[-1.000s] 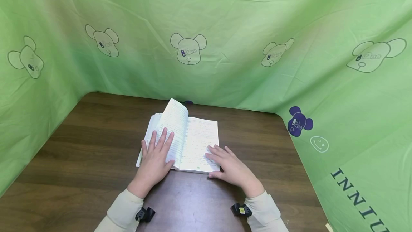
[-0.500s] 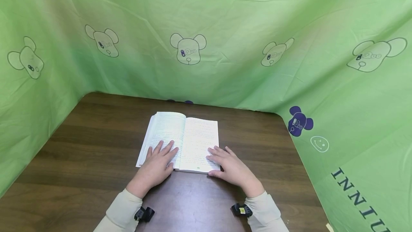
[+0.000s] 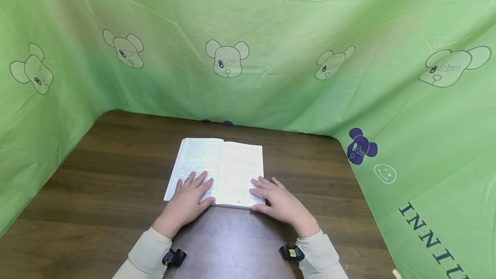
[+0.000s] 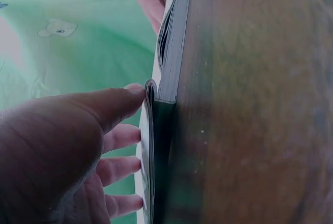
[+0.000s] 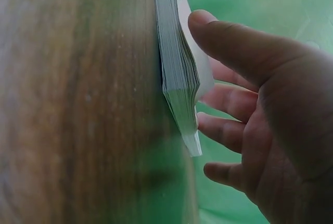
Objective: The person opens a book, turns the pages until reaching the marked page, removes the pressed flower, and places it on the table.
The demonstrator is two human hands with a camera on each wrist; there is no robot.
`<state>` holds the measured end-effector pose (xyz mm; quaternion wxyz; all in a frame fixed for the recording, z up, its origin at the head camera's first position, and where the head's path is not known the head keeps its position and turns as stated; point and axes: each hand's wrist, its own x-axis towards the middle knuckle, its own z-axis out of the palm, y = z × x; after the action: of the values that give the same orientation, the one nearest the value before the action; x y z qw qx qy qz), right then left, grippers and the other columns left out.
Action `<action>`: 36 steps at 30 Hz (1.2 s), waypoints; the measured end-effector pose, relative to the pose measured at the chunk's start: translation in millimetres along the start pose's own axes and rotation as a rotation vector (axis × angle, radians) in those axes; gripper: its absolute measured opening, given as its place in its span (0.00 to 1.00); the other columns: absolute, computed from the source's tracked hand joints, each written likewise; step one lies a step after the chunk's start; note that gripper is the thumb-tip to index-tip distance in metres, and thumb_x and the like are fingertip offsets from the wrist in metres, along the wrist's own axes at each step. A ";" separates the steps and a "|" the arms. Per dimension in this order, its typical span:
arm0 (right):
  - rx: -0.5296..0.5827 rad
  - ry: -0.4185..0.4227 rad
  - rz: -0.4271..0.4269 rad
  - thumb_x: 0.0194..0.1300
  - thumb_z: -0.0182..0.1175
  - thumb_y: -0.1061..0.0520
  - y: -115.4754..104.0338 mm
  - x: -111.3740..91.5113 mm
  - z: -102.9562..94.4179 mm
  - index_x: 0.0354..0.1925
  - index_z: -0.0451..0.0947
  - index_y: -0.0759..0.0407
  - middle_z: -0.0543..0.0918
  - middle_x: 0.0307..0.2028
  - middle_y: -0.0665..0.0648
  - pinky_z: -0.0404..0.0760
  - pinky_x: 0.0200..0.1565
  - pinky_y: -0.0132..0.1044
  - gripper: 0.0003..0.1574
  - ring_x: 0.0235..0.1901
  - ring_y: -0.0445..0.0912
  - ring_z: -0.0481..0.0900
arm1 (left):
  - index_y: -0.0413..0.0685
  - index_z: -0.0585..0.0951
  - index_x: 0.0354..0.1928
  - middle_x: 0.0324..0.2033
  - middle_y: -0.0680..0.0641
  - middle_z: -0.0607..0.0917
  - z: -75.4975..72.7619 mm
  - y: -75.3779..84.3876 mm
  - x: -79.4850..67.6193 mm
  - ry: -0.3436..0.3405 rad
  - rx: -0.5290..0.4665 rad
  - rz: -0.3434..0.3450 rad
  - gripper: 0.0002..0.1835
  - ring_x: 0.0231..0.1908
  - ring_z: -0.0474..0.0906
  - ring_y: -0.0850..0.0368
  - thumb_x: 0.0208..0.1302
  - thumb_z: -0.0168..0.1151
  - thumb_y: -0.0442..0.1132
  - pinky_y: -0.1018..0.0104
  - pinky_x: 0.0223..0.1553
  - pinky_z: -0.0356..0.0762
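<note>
An open book (image 3: 241, 162) with printed white pages lies on the brown wooden table, both sides nearly flat. My left hand (image 3: 186, 203) rests spread on the lower part of the left page, its thumb near the spine at the bottom edge. In the left wrist view the fingertips (image 4: 133, 164) touch the thin left stack of pages. At the book's lower right corner, my right hand (image 3: 280, 201) lies with straight fingers on the right page. The right wrist view shows a thicker block of pages (image 5: 179, 68) there, with the thumb at its near edge.
The wooden table (image 3: 116, 171) extends around the book on all sides. A green curtain (image 3: 271, 20) with bear-head prints hangs along the far, left and right edges. Dark wrist cameras (image 3: 174, 257) are strapped on both light sleeves.
The page that stood raised on the left has come down flat onto the left side. My left hand has slid down toward the book's near edge; the right hand has hardly moved.
</note>
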<state>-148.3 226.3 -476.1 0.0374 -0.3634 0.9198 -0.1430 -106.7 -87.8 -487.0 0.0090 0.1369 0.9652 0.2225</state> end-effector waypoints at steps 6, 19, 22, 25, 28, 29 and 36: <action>0.002 0.022 -0.042 0.69 0.67 0.47 0.9 -0.5 -1.5 0.58 0.85 0.55 0.76 0.69 0.58 0.60 0.71 0.67 0.23 0.72 0.58 0.69 | 0.48 0.76 0.70 0.75 0.41 0.68 2.1 2.4 3.4 0.019 0.000 0.016 0.30 0.76 0.56 0.33 0.70 0.65 0.50 0.23 0.68 0.53; -0.092 0.124 -0.108 0.71 0.64 0.57 -2.6 2.2 -2.9 0.43 0.85 0.52 0.86 0.58 0.56 0.74 0.64 0.61 0.04 0.62 0.56 0.81 | 0.59 0.86 0.59 0.73 0.46 0.71 8.0 17.4 3.4 -0.024 0.035 0.157 0.18 0.77 0.57 0.38 0.73 0.58 0.38 0.25 0.69 0.55; -0.119 0.200 -0.127 0.70 0.65 0.56 -1.9 3.2 -2.4 0.47 0.84 0.54 0.89 0.50 0.51 0.78 0.62 0.58 0.08 0.56 0.50 0.85 | 0.57 0.86 0.59 0.73 0.45 0.71 8.3 19.3 2.5 -0.014 0.014 0.152 0.16 0.77 0.57 0.37 0.71 0.62 0.42 0.24 0.69 0.54; -0.131 0.290 -0.163 0.69 0.66 0.55 -0.2 4.0 -1.6 0.48 0.84 0.53 0.89 0.43 0.47 0.81 0.58 0.54 0.09 0.49 0.46 0.88 | 0.57 0.87 0.58 0.73 0.45 0.72 9.7 20.9 2.1 0.006 0.003 0.148 0.17 0.76 0.58 0.37 0.69 0.67 0.49 0.24 0.68 0.54; -0.146 0.383 -0.208 0.68 0.68 0.54 1.5 4.3 -1.0 0.46 0.83 0.52 0.90 0.40 0.46 0.83 0.54 0.49 0.09 0.46 0.44 0.88 | 0.57 0.88 0.55 0.71 0.47 0.74 11.0 22.5 2.7 0.034 0.001 0.125 0.18 0.76 0.60 0.38 0.66 0.70 0.52 0.24 0.68 0.56; -0.144 0.412 -0.222 0.67 0.68 0.54 1.9 4.6 -1.2 0.46 0.84 0.53 0.90 0.40 0.47 0.83 0.54 0.49 0.09 0.45 0.44 0.88 | 0.57 0.89 0.53 0.71 0.47 0.75 11.4 22.8 3.0 0.051 0.005 0.119 0.17 0.75 0.62 0.39 0.65 0.70 0.52 0.25 0.67 0.57; -0.110 0.517 -0.242 0.68 0.67 0.54 0.8 6.9 -7.5 0.41 0.83 0.53 0.89 0.49 0.52 0.80 0.59 0.49 0.06 0.54 0.47 0.86 | 0.58 0.91 0.46 0.66 0.50 0.80 13.7 22.6 5.7 0.136 0.012 0.085 0.09 0.72 0.68 0.41 0.67 0.70 0.47 0.26 0.65 0.63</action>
<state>-155.1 223.9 -468.9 -0.2355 -0.4237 0.8550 -0.1843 -105.3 -60.9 -489.3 -0.0670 0.1624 0.9582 0.2259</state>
